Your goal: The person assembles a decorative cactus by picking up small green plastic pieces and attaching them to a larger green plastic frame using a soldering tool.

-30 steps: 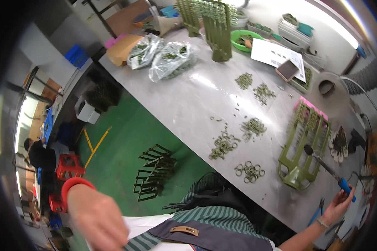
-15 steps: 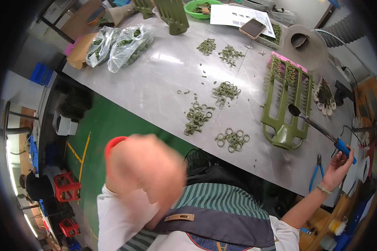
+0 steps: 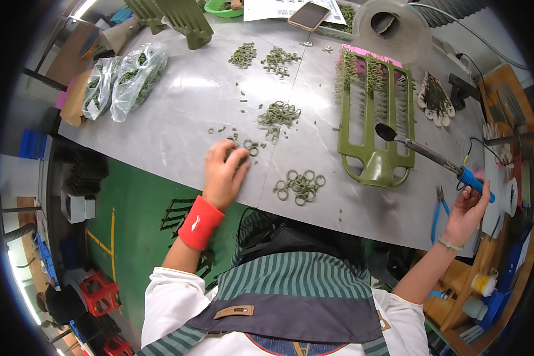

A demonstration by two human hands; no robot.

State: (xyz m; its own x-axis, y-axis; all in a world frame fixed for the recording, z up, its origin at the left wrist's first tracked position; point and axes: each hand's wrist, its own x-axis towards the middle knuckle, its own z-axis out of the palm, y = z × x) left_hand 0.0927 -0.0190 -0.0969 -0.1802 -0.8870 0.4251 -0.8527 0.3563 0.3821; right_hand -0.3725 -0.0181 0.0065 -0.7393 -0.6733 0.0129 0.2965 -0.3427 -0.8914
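At the near edge of the metal workbench (image 3: 243,98), the left hand (image 3: 222,172) is lowered onto a cluster of green rings (image 3: 252,148), partly covered by the fingers; the digits are bent downward, but whether a ring is pinched cannot be told; by the right hand (image 3: 470,207), the blue-handled tool (image 3: 472,181) is gripped at its handle, fingers and thumb wrapped about it; its round dark head is held over the green rack (image 3: 381,166), contact not discernible; small green pieces are lined along the rack's bars; a second group of rings (image 3: 299,187) is left lying apart, between cluster and rack; gathering of rings is judged to be the step in hand; a single ring to be separated from its neighbours, with the tool kept steady, seems called for.
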